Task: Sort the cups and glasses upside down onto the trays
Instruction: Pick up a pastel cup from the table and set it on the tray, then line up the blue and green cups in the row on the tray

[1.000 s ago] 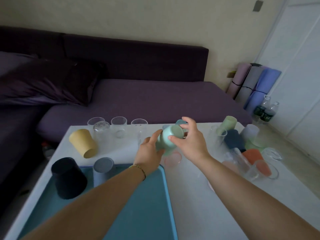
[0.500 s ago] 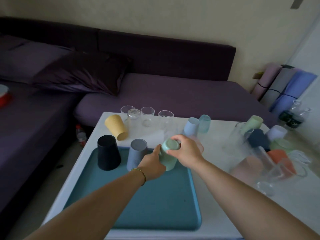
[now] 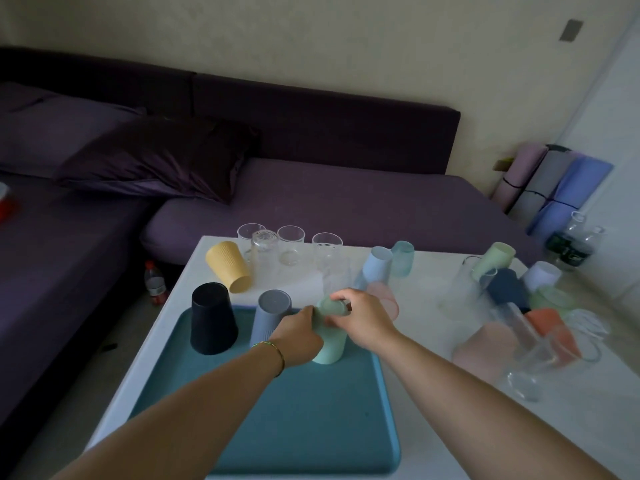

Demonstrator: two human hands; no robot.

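nearest me, under both forearms, lies the teal tray (image 3: 311, 427) on the white table (image 3: 433, 393). at its far part my left hand (image 3: 299, 336) curls round the side of the mint green cup (image 3: 330, 349), and my right hand (image 3: 363, 318) grips the cup's upturned base from above with bent fingers. the cup is upside down, its rim low on the tray; i cannot tell whether it quite touches. just left of my left hand a grey cup (image 3: 270, 317) and then a black cup (image 3: 212, 318) stand inverted on the tray. a pink cup (image 3: 388, 301) sits just beyond my right hand. well right of that hand is a heap of mixed cups and glasses (image 3: 540, 323). beyond both hands, a tilted yellow cup (image 3: 228, 266), clear glasses (image 3: 291, 244) and a pale blue cup (image 3: 377, 265) stand off the tray.
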